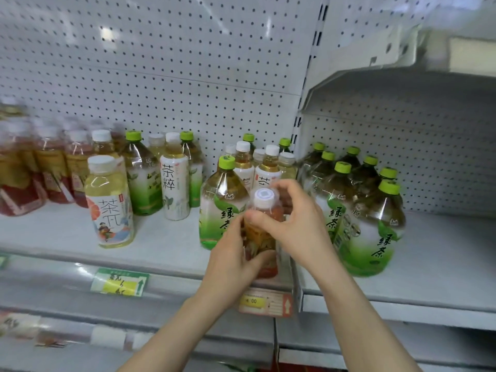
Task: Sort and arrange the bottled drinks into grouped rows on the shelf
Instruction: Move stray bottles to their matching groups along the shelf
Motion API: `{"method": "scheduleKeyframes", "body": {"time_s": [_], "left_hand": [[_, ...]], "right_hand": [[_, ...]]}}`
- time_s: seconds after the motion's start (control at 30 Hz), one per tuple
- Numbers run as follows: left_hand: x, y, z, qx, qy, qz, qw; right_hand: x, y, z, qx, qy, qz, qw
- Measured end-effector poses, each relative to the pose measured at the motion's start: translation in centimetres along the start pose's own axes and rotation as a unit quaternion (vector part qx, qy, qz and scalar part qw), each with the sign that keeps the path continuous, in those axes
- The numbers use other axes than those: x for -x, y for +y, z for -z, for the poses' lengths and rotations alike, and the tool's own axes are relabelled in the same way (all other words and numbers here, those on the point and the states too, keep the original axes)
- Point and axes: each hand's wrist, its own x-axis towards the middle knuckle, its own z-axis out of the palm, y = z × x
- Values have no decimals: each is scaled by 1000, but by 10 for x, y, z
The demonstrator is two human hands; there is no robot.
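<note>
Head view
Held bottle (264,229): white cap, reddish-orange drink, upright at the front edge of the shelf (166,245), between both hands.
Left hand (233,253): fingers wrapped round the lower body of the held bottle, thumb across its front.
Right hand (292,224): fingers curled round the neck and shoulder of the same bottle, thumb on its front just below the cap.
Green-cap bottle (222,200): large, green label, standing just behind and left of the held bottle, partly hidden by the left hand.
Green-cap group (359,205): many large bottles clustered right of the hands, on the next shelf section.
White-cap pair (257,167): small bottles standing behind the hands, more caps behind them.
Pale bottle (110,202): white cap, yellowish drink, alone toward the front left.
Red bottles (40,173): row at far left, blurred.
Price tags (264,302): on the shelf rail below the hands; print too blurred to read.
Pegboard (174,63): white back wall.
</note>
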Motion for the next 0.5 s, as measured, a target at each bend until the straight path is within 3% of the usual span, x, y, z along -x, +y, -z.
{"method": "scheduleKeyframes", "body": {"time_s": [0.17, 0.27, 0.33, 0.4, 0.5], "left_hand": [[-1, 3, 14, 42, 14, -2, 999], [2, 4, 33, 88, 55, 36, 994], [2, 4, 53, 107, 96, 52, 988], [-1, 7, 79, 98, 124, 53, 986], [-6, 5, 112, 63, 147, 47, 986]], "right_hand": [[-6, -6, -10, -4, -50, 52, 997], [-25, 0, -4, -111, -89, 24, 990], [-47, 14, 0, -113, -34, -10, 993], [-72, 31, -1, -35, 44, -40, 998], [-103, 42, -17, 36, 46, -82, 995]]}}
